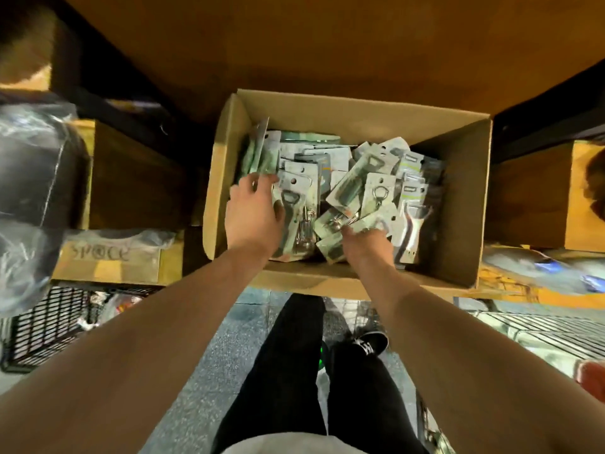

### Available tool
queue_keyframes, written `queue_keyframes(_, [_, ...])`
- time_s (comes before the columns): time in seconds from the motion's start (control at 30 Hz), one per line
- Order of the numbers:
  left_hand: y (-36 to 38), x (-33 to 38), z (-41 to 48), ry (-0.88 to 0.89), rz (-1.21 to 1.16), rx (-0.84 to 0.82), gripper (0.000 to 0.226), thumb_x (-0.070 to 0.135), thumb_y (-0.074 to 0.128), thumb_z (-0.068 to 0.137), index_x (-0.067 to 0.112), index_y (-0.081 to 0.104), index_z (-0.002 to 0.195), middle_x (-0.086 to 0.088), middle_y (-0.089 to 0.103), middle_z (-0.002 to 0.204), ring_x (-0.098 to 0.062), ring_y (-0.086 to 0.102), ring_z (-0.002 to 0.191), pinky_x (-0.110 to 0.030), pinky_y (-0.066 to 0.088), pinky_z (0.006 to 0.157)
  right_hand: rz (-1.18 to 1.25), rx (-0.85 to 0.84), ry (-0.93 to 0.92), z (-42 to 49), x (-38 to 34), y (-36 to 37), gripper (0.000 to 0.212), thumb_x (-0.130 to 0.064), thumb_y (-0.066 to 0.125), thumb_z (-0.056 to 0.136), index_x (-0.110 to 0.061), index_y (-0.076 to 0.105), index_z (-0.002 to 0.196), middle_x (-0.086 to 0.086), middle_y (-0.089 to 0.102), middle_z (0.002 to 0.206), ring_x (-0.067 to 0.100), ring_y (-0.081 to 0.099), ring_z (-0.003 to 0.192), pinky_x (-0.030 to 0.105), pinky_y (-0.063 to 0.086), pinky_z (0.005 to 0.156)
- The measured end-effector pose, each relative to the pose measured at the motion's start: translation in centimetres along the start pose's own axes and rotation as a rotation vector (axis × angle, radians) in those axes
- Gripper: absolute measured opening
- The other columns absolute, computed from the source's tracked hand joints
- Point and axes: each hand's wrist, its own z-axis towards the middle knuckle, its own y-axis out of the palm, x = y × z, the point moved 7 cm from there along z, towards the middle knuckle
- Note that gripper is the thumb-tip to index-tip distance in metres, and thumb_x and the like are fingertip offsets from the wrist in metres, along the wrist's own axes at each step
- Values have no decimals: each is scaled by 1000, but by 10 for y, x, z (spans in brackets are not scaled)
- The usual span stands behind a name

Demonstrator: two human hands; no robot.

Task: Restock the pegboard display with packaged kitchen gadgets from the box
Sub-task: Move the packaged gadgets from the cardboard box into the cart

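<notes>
Buried among packages (379,188): fingers of the right hand (366,244). Blurred beyond reading: their print. Cut by left edge: a plastic-wrapped bundle (26,178).

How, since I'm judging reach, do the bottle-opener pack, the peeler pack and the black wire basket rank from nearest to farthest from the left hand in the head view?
From the left hand:
1. Bottle-opener pack: at its thumb, left part of the box.
2. Peeler pack: across the box, right side.
3. Black wire basket: outside the box, lower left.
</notes>
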Motion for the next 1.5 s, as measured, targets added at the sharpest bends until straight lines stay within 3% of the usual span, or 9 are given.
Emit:
queue_keyframes(0.2, [12,-10,22,-29,180,-43,58,27,61,101,25,40,155,-16,32,167,-42,37,142,-51,37,116,-47,27,53,17,2,11,58,-71,58,91,-13,60,92,-2,62,76,14,58,62,26,37,50])
queue_keyframes(0.37, [13,-12,28,-26,179,31,48,25,54,103,23,48,150,-16,48,152,-40,42,131,-50,40,111,76,123,4,19,1,7,56,-54,75,87,-19,46,119,4,60,111,25,62,90,37,51,74])
queue_keyframes(0.47, [15,-10,35,-23,164,48,45,25,53,102,22,52,146,-12,61,136,-38,46,122,-49,43,105,167,210,-88,26,-1,-5,48,-32,77,88,-22,40,117,3,60,114,24,62,88,33,46,73])
queue_keyframes(0.53, [20,-10,38,-40,145,40,43,26,52,102,19,53,145,-16,57,141,-41,44,130,-50,41,108,248,208,-84,31,0,-13,61,-28,78,88,-25,36,132,-1,61,113,22,63,90,30,46,77])
queue_keyframes(0.8, [22,-7,50,-92,58,82,44,25,55,100,18,52,144,-20,57,136,-45,45,123,-52,39,104,144,223,-15,53,10,-22,76,-66,67,84,-15,48,136,8,46,135,30,58,115,47,52,101])
queue_keyframes(0.97, [16,-5,52,-101,-29,110,43,17,55,99,14,52,142,-23,53,136,-46,50,121,-52,41,106,213,172,-26,56,13,-17,75,-59,75,84,-16,43,136,6,45,135,24,56,106,39,50,96])
queue_keyframes(1.13, [21,16,41,-7,-221,84,43,6,52,101,22,52,141,-17,48,137,-37,60,103,-49,55,89,252,201,-39,56,13,-14,81,-50,84,79,-21,39,139,7,46,137,24,56,110,34,48,97])
queue_keyframes(1.3, [44,23,28,24,-203,-25,44,20,60,105,24,50,147,-12,57,137,-30,53,122,-41,53,97,248,165,-28,56,10,-1,114,-53,88,72,-28,16,156,6,62,133,31,62,119,45,55,102])
queue_keyframes(1.5, [45,21,34,19,-193,-37,40,23,63,103,17,58,143,-12,60,133,-29,56,122,-46,53,104,92,158,-14,56,5,-11,93,-66,84,71,-17,42,138,6,53,129,28,54,115,44,52,100])
